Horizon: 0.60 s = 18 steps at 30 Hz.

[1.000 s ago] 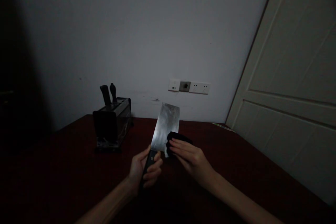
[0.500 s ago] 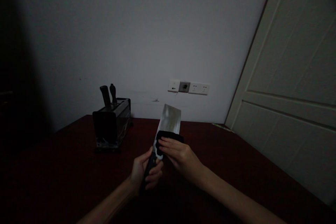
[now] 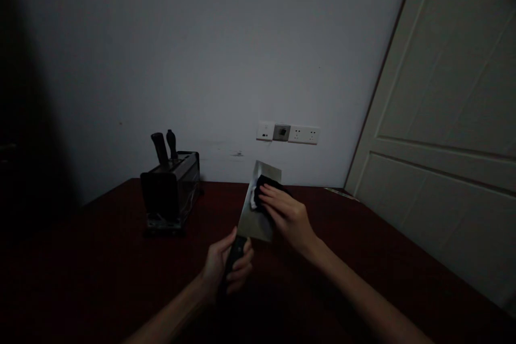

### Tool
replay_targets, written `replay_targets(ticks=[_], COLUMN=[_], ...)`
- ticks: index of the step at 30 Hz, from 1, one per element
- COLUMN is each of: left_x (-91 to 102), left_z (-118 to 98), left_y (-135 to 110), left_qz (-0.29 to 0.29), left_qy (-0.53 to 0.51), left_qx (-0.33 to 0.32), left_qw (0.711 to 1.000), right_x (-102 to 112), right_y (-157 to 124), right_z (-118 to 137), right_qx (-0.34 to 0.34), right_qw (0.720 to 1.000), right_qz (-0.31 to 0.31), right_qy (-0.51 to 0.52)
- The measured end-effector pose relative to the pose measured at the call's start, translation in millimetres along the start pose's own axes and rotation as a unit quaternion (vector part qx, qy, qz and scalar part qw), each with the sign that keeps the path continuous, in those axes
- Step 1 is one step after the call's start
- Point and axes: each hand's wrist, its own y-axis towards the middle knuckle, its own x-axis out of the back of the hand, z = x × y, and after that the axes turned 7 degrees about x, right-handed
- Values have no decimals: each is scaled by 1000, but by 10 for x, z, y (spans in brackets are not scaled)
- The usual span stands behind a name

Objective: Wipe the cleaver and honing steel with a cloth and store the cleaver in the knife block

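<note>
A cleaver with a wide metal blade and black handle is held up over the table, its blade pointing away from me. My left hand is wrapped round the handle. Against the upper half of the blade's face, my right hand presses a black cloth with a whitish edge. The fingers lie over the cloth and hide part of it; the thumb is out of sight.
On the left of the dark red table stands a knife block with two black handles sticking up. Behind is a pale wall with a row of sockets. A panelled door stands at the right.
My right hand has slid the cloth up the blade, from near the handle towards the far end. The blade's lower part now shows. My left hand keeps its grip.
</note>
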Motion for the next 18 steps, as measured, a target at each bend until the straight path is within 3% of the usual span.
replay_targets(ticks=[3, 5, 9, 12, 18], left_x=[-12, -23, -49, -61, -94], left_z=[-57, -107, -182, -190, -173], left_y=[-9, -17, -17, -2, 11], left_qz=[-40, -66, -112, -138, -173], left_qy=[16, 29, 66, 95, 127], left_qx=[-25, -45, -69, -77, -74], left_qw=[999, 996, 989, 983, 974], right_x=[107, 107, -108, -325, -461], right_y=[-89, -248, -738, -1053, -1195], right_z=[-253, -418, -600, -571, -427], right_qx=[-76, -122, -193, -199, -195], right_qw=[994, 988, 978, 970, 960], right_qz=[-71, -77, 33, 122, 189], right_qy=[-35, -58, -79, -69, -64])
